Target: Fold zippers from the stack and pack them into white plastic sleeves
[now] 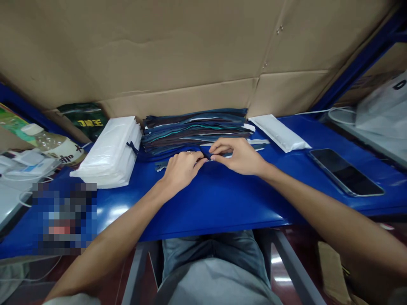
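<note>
- Both hands pinch 1 dark strip [208,157]: left hand [181,169] and right hand [238,156], fingertips clamped together.
- Strip lies just before the dark stack [193,129].
- Best kept taut, flat.
- White packets [111,152] left of stack, phone [346,171] far right.

The glossy counter [222,203] was bright blue. At its back edge lay a stack of dark fabric strips [195,129] in navy, teal, brown and black, flanked by white plastic packets [111,152]. A black phone [346,171] lay near the right edge.
</note>
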A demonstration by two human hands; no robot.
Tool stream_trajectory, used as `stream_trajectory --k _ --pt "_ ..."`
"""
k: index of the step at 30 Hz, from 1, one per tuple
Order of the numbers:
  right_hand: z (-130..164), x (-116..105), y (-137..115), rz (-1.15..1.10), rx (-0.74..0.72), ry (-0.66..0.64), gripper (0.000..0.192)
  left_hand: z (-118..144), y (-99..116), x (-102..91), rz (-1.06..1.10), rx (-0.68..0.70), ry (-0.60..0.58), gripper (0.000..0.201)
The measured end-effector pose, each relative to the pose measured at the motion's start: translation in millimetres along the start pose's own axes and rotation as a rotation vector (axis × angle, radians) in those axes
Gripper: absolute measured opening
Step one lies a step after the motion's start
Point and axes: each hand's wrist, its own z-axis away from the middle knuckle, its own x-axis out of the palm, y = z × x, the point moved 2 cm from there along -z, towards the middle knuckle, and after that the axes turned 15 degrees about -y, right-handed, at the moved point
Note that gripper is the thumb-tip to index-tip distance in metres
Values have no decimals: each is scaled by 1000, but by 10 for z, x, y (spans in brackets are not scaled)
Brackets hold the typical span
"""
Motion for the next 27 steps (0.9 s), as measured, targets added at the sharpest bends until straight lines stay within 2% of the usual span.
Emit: stream_trajectory --k 5,9,11,14,16,17,19,21,24,26,27 --pt "0 -34 -13 70 23 42 17 -10 -43 -57 86 76 24 27" --pt "34 -230 -44 169 84 129 15 40 -220 -295 68 6 48 29" --pt "116 -458 -27 250 174 189 12 99 -413 -452 33 -79 53 27" --pt "354 -923 64 428 376 276 12 214 -788 -657 -29 -248 74 22" --pt "559 -1237 155 508 535 388 13 288 -1014 -746 -47 -346 80 18" --pt "658 -1368 201 532 610 457 12 316 -1099 -772 -32 -369 62 17" --pt "801 -1545 290 520 727 497 13 351 -1188 -793 45 -347 -34 21" --pt "858 -1624 370 525 802 449 15 368 -1181 -800 123 -304 -163 28" --pt "826 -1640 502 522 846 236 16 385 -1086 -815 174 -345 -332 32" --pt "792 -1643 601 511 833 115 15 388 -1026 -829 201 -399 -382 32" --pt "784 -1651 646 527 813 98 14 387 -1005 -834 216 -413 -388 32"
